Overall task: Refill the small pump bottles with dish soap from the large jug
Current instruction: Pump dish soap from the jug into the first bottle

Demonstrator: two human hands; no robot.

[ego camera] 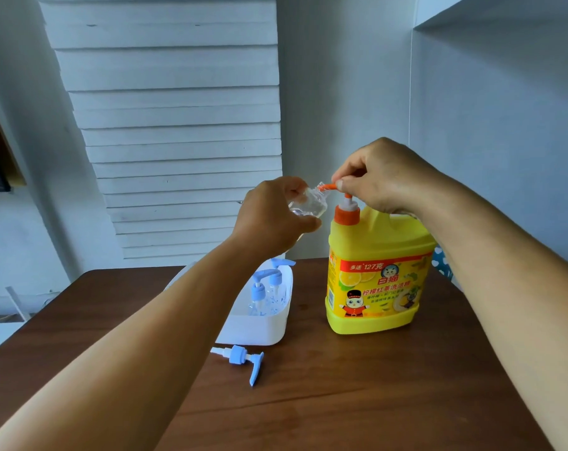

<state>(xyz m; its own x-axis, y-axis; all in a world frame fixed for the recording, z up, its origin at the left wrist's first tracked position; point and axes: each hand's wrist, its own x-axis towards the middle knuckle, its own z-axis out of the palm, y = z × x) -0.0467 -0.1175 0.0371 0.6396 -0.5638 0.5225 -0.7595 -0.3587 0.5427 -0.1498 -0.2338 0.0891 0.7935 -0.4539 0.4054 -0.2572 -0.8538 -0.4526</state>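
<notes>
- The left hand (273,219) grips a clear small bottle (308,203), tilted, mouth at the orange pump nozzle (328,187) of the yellow jug (373,271).
- The right hand (383,177) curls round the pump head above the jug.
- Judged light, thin-walled, slippery once soapy: hold mid-body.
- A blue pump top (243,358) lies on the table (373,385) in front of the jug.

A: Soft, cool daylight, fairly even. The jug (372,271) is the brightest thing, its yellow strongly saturated.

B: Shadows?

A: Faint ones only, on the surface (357,385) at the jug's base and under the pump (240,358) in front of it. No hard glare.

B: Sharpness?

A: Slightly soft all over. The jug's label reads; the hands (383,177) above it are a little smeared. Walls behind the jug lean and bow from the wide lens.
</notes>
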